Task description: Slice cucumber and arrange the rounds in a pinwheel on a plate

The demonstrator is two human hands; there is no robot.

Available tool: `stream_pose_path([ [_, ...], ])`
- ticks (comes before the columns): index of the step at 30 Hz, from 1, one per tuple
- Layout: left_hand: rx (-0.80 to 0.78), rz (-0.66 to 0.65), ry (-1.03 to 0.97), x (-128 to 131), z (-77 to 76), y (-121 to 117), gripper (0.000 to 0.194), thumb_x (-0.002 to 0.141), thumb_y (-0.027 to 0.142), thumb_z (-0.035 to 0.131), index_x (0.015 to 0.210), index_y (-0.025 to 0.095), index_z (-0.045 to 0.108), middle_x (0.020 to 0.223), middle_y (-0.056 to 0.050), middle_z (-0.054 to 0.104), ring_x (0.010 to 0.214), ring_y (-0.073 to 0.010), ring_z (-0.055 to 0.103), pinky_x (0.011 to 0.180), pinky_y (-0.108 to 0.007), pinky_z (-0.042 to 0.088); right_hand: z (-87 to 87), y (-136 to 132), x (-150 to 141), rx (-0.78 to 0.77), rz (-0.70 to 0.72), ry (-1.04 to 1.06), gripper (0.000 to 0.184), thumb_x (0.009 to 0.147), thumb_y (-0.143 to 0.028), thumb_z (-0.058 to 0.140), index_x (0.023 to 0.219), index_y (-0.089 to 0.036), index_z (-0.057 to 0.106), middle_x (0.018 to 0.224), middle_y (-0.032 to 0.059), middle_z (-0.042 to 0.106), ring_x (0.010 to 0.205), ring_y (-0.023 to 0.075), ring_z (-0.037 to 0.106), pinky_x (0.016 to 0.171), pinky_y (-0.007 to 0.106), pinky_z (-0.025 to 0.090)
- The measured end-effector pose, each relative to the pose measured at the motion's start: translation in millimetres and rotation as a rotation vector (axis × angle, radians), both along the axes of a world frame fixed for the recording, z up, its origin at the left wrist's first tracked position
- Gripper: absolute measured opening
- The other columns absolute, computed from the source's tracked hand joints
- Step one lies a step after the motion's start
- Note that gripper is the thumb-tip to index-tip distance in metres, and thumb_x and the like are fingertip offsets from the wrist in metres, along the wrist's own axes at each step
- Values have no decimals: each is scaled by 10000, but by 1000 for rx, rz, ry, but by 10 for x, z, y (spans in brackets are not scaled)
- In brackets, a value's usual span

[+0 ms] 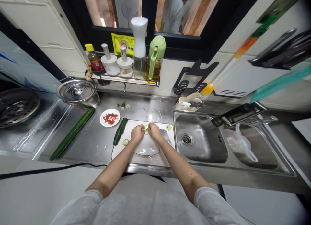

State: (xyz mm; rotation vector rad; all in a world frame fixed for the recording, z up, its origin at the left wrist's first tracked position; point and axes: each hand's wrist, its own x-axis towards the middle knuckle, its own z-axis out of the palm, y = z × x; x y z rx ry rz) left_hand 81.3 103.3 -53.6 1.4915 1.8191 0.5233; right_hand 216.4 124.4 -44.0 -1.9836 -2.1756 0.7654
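Over a white plate [145, 150], my left hand [137, 133] and my right hand [155, 132] are close together. The fingers of both are pinched on pale green cucumber slices [146, 130]; exactly how many is too small to tell. Under the plate lies a white cutting board [117, 152]. A dark green cut piece of cucumber [120, 131] rests along its left edge. One loose round slice [125, 142] is left of the plate, and more slices [169, 127] sit at the board's upper right corner. A grey, blade-like flat surface [168, 136] shows beside my right wrist.
Left of the board are a small plate [103, 122] of chopped red bits, a long whole cucumber [73, 133] and a lidded steel pot [87, 100]. Cucumber ends [123, 104] lie behind. A bottle rack [131, 79] hangs above; a steel sink [201, 140] is right.
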Motion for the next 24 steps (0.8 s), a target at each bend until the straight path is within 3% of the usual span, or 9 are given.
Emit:
stream_pose_path([
  [8, 26, -63, 168, 11, 21, -17, 145, 758, 228, 608, 888, 250, 669, 1001, -48, 596, 857, -191, 564, 721, -270, 369, 36, 3, -20, -2, 31, -73, 190, 879, -183, 512, 1039, -155, 611, 1044, 136, 661, 945, 216, 600, 759, 271, 380],
  [24, -21, -110, 258, 53, 121, 39, 150, 846, 296, 540, 896, 246, 673, 1010, -24, 597, 868, -151, 568, 722, -239, 387, 145, -113, 97, -78, -33, -231, 233, 926, -355, 481, 1077, -204, 576, 1083, 100, 649, 992, 200, 597, 762, 271, 381],
])
